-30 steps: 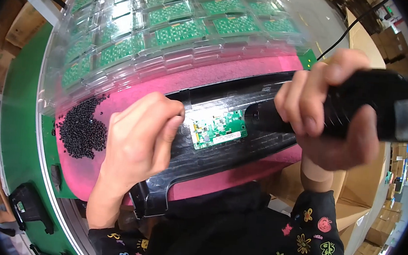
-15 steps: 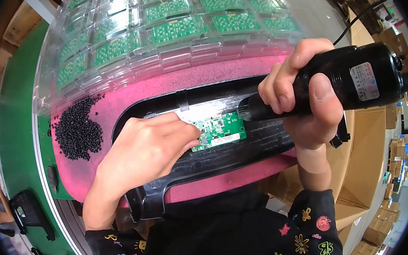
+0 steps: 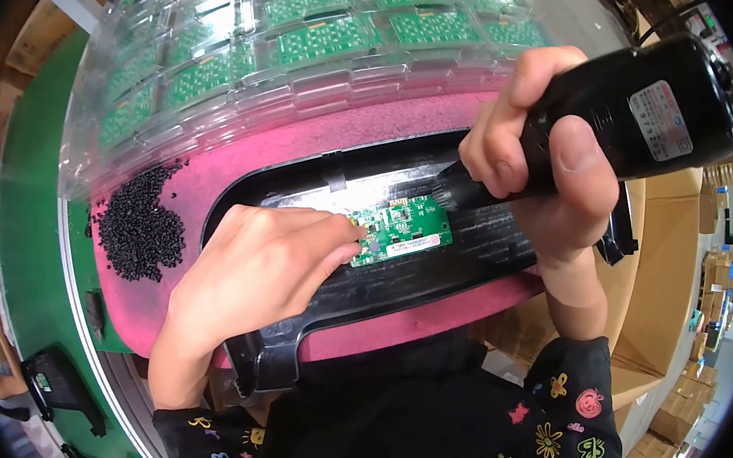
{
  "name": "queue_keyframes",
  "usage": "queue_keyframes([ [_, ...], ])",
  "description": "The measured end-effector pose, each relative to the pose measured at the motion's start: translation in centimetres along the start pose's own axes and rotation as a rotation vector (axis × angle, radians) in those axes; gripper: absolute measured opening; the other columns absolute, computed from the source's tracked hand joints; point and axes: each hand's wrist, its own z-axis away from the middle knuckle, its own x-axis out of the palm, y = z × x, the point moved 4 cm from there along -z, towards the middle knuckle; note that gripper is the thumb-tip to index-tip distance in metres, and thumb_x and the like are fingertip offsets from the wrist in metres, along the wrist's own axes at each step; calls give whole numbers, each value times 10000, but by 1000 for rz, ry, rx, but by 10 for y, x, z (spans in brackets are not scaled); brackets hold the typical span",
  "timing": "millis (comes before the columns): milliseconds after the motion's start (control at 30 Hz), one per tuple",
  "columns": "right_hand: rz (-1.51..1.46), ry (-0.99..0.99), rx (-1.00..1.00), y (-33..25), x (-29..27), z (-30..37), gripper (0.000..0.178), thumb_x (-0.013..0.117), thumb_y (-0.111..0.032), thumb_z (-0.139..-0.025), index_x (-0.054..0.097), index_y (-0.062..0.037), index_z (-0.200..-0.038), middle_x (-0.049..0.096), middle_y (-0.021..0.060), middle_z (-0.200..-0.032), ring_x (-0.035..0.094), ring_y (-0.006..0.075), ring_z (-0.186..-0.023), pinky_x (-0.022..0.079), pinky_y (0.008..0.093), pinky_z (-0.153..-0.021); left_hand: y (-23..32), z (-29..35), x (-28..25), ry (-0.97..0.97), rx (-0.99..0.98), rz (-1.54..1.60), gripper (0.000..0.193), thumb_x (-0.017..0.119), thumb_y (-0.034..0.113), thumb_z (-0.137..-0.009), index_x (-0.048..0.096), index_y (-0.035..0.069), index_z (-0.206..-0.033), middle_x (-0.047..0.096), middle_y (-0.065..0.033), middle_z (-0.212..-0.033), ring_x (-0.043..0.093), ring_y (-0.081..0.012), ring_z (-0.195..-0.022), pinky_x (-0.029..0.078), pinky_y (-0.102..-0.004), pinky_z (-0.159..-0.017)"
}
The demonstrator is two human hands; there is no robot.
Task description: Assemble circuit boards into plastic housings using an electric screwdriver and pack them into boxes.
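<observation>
A green circuit board (image 3: 403, 229) with a white label strip lies in a long, shallow black plastic housing (image 3: 360, 300). My left hand (image 3: 254, 263) pinches the board's left end between thumb and fingers. My right hand (image 3: 547, 162) is wrapped round a thick black corded electric screwdriver (image 3: 605, 97), held slanting with its nose down to the left. That nose is at the board's upper right corner; the bit and any screw under it cannot be made out.
Clear plastic trays (image 3: 326, 95) of green boards stand behind the housing. Small black screws (image 3: 140, 228) lie heaped on the pink mat (image 3: 411, 322) at left. An open cardboard box (image 3: 654, 280) stands at right. At far left, another person's arm (image 3: 9, 383) is near a second black housing (image 3: 65, 390).
The screwdriver's rear end has swung up slightly, and its nose has moved a little to the right. The board sits slightly further right, still in my left hand's pinch.
</observation>
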Motion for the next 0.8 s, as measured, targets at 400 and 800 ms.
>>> queue_keyframes([
  [400, -354, -176, -377, -46, 1, 17, 437, 622, -409, -894, 415, -81, -1095, 585, -9, -696, 578, 99, -568, 487, 263, -562, 6, -2, 1, 144, 244, -65, 152, 751, 56, -764, 635, 19, -856, 640, -97, -752, 630, -304, -657, 516, -380, -591],
  [800, -295, -331, -505, -46, 20, 5, 479, 677, -418, -877, 412, -84, -1093, 624, 3, -713, 599, 103, -552, 502, 256, -537, 3, -3, -3, 118, 160, 37, 132, 680, -11, -806, 620, 6, -922, 604, -107, -767, 628, -308, -698, 508, -379, -603],
])
